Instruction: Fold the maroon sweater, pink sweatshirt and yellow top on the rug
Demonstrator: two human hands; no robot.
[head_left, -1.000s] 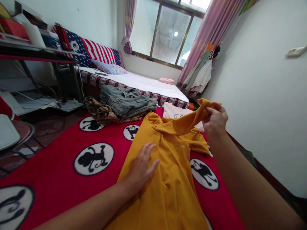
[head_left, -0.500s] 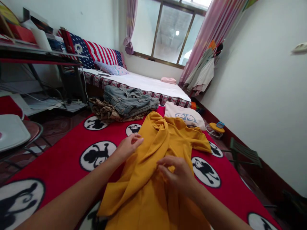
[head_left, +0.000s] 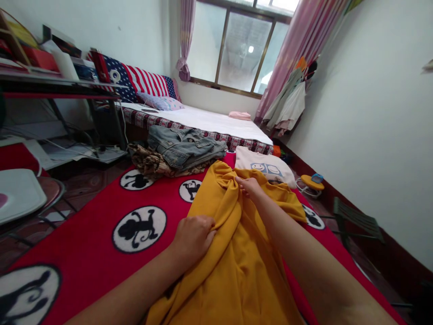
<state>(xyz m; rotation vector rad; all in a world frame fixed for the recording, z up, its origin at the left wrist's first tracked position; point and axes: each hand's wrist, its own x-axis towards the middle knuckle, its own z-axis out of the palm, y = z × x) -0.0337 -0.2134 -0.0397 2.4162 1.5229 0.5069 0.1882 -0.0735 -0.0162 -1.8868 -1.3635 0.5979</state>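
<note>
A mustard-yellow shirt (head_left: pixel 243 253) lies rumpled on a red blanket with black monkey medallions (head_left: pixel 101 221). My left hand (head_left: pixel 192 234) is closed on a fold at the shirt's left edge. Farther up, my right hand (head_left: pixel 249 186) pinches the yellow cloth near the collar. Both forearms reach in from the bottom of the view.
A folded denim jacket (head_left: pixel 184 145) sits on a brown patterned garment (head_left: pixel 149 163) at the blanket's far edge, beside a pale pink shirt with smiley faces (head_left: pixel 264 167). A bed (head_left: pixel 209 122) stands under the window. A desk (head_left: pixel 57 85) is left, a green folding chair (head_left: pixel 355 221) right.
My right hand moved from the shirt's middle up to near its collar. My left hand came nearer and closed on the left fold. The shirt now lies more bunched lengthwise.
</note>
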